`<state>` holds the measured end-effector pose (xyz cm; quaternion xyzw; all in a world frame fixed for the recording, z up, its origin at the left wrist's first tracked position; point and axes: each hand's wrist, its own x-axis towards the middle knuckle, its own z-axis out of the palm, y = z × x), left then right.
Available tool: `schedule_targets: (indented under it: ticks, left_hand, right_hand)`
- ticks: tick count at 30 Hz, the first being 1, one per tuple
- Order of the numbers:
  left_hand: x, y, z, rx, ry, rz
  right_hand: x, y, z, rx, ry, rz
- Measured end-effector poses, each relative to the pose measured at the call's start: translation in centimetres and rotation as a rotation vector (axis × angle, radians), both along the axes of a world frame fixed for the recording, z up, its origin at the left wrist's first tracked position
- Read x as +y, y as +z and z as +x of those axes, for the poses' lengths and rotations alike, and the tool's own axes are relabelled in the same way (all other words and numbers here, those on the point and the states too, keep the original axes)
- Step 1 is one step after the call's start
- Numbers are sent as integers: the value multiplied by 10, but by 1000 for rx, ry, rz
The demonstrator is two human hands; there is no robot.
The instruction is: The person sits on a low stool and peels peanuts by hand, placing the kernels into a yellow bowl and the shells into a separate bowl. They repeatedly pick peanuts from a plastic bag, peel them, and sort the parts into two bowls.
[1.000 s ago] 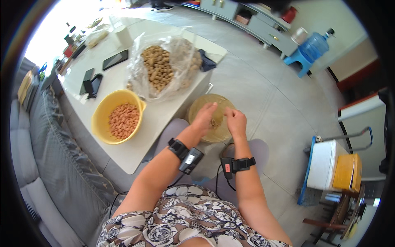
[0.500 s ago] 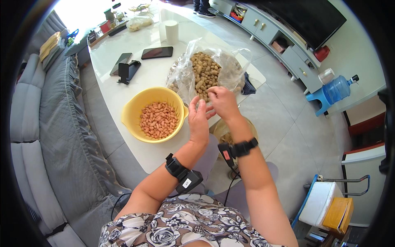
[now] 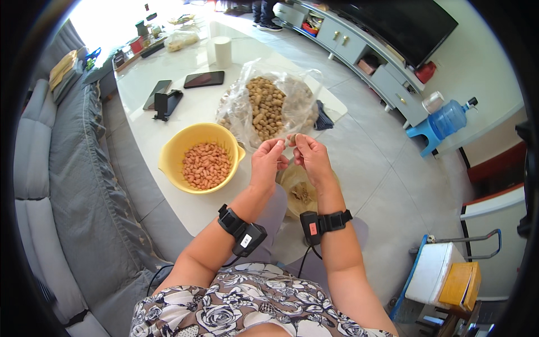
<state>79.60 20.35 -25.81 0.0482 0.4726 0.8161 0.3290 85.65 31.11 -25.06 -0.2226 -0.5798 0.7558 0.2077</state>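
My left hand (image 3: 267,164) and my right hand (image 3: 314,157) meet in front of me, fingertips pinched close together. Between them is a small unshelled peanut (image 3: 292,138), partly covered by my fingers. Just beyond my hands lies an open clear plastic bag (image 3: 292,92) full of unshelled peanuts (image 3: 265,108). Left of my left hand stands a yellow bowl (image 3: 167,162) with a handle, holding reddish shelled peanut kernels (image 3: 206,167). Below my right hand, by my knees, a bin with a pale liner (image 3: 292,205) contains some peanut shells (image 3: 303,192).
On the white table (image 3: 193,106) are a phone (image 3: 204,79), a phone on a black stand (image 3: 167,104) and a white cup (image 3: 222,53). A dark cloth (image 3: 324,117) lies by the bag. A grey sofa (image 3: 84,185) runs along the left. Someone's legs (image 3: 265,12) show at the far end.
My hands have drawn back from the bag's near edge toward me, and my fingertips now come together around a peanut. The view has shifted slightly.
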Motion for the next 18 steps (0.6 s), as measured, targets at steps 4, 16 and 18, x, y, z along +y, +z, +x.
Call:
schedule_targets:
  ticks: [4,16,18]
  left_hand:
    - [16,3,15,69,-216,66]
    - [48,-2,59,-128,-656,46]
    - [48,-2,62,-71,-733,-17]
  right_hand:
    - [-4,4,41,-1,-102,-76]
    - [11,-7,118,-20,-207,-3]
    - [13,-12,123,-98,-280,64]
